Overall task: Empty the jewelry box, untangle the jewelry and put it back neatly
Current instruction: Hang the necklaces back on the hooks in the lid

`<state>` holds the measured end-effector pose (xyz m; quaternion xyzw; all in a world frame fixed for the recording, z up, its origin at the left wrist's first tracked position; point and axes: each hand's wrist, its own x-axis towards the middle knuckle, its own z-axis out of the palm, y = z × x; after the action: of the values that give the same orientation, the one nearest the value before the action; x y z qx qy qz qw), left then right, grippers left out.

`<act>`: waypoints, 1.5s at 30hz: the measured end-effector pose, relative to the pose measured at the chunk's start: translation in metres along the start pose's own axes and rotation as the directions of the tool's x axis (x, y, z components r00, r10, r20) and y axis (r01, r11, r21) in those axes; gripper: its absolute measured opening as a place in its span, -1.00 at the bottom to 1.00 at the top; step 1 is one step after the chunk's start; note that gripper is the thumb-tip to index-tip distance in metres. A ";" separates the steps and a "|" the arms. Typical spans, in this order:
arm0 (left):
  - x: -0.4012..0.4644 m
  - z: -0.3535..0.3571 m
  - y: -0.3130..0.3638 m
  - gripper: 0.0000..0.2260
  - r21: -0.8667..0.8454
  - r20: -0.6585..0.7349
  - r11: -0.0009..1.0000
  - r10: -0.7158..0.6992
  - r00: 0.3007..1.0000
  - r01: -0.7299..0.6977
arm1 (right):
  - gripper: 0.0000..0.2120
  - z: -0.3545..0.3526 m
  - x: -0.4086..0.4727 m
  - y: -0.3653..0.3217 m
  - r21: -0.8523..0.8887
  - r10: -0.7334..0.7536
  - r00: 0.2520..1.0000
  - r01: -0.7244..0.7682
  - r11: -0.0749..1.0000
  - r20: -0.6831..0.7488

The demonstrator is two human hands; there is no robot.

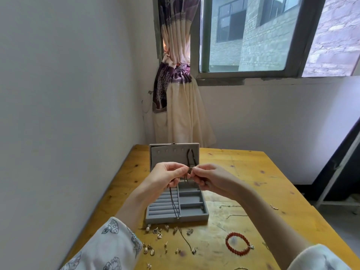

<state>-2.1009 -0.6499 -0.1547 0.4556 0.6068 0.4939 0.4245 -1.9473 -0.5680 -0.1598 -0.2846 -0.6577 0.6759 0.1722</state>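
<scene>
Both hands are raised over the box (176,203), the left hand (168,175) and right hand (209,177) each pinching one dark cord (174,201) at a knot between them; its loop hangs down past the ring rolls. The one grey box stands open mid-bench (253,172), lid upright, a second cord (191,157) hooked inside it. About twenty small earrings (158,233) lie scattered at the near edge, one red bracelet (238,244) to the right. The bench's right half is mostly bare wood.
</scene>
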 end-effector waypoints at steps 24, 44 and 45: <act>0.184 -0.025 -0.062 -0.87 0.463 -0.200 0.882 0.202 0.959 -0.089 | -0.89 -0.038 0.186 0.058 -0.087 -0.169 0.800 0.145 0.986 -0.576; 0.213 -0.017 -0.092 -0.75 0.997 -0.083 0.067 0.698 0.711 0.050 | -0.69 -0.034 0.217 0.070 -0.382 -0.325 0.656 0.061 0.922 -0.681; 0.215 -0.017 -0.093 -0.72 0.996 -0.083 0.065 0.708 0.701 0.053 | -0.68 -0.033 0.218 0.070 -0.390 -0.328 0.649 0.053 0.919 -0.687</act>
<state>-2.1781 -0.4535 -0.2578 0.5763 0.7337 0.1821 -0.3105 -2.0865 -0.4148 -0.2620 -0.4868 -0.6620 0.3574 0.4439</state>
